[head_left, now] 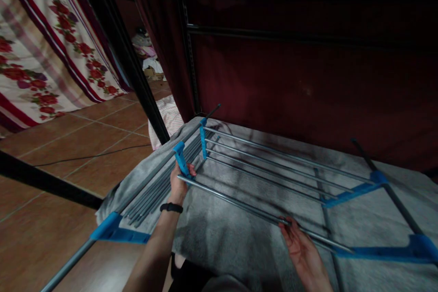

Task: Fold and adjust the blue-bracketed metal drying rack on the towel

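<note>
Clasping the lower end of a blue plastic bracket (180,154), the left hand (178,185) likely aligns it with the long grey metal tube (239,204) above the grey fleecy blanket (232,242); the right hand (301,246) lightly pinches that tube, probably for support. Visible: five brackets, two dark metal poles (145,181), four thin grey crossbars (273,150) behind; loose grey rods (160,187) overlap uncountably

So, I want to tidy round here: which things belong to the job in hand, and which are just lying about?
Belong:
- blue bracket, held in the left hand
- metal rod, at the right hand's fingertips
- loose rods, probably

Lying about, seemingly:
- striped cloth
- black cord
</note>
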### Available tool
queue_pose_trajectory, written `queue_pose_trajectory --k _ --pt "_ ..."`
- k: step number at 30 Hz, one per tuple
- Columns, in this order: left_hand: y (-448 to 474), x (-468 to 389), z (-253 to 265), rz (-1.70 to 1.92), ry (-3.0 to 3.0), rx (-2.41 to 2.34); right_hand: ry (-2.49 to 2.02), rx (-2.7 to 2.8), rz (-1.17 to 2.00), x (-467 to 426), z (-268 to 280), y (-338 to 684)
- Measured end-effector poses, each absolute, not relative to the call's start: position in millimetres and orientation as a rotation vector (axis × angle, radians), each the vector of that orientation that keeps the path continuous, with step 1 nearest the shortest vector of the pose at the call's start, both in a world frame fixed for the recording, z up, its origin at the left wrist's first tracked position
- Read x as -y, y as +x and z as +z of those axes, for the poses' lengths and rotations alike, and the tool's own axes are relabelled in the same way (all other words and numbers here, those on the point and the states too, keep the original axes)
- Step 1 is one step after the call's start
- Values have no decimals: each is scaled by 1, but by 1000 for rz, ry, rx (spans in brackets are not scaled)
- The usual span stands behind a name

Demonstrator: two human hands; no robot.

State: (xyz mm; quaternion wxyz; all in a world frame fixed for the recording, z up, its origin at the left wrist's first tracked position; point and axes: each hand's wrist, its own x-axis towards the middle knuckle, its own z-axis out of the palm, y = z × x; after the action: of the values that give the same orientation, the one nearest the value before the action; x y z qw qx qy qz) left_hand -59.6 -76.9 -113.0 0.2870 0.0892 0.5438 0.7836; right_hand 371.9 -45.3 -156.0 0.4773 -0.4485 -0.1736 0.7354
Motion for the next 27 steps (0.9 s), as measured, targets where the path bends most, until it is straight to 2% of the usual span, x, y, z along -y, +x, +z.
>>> queue_pose_trajectory --k 4,11,27 --pt "-67 81 -114 2070 347 -1364 -1098 415 1822 43 -158 372" --pt "-68 73 -122 2081 362 -1596 -1099 427 1779 43 -156 369" --pt "-66 72 -120 2104 340 -1708 -1024 398 1782 45 -153 359"
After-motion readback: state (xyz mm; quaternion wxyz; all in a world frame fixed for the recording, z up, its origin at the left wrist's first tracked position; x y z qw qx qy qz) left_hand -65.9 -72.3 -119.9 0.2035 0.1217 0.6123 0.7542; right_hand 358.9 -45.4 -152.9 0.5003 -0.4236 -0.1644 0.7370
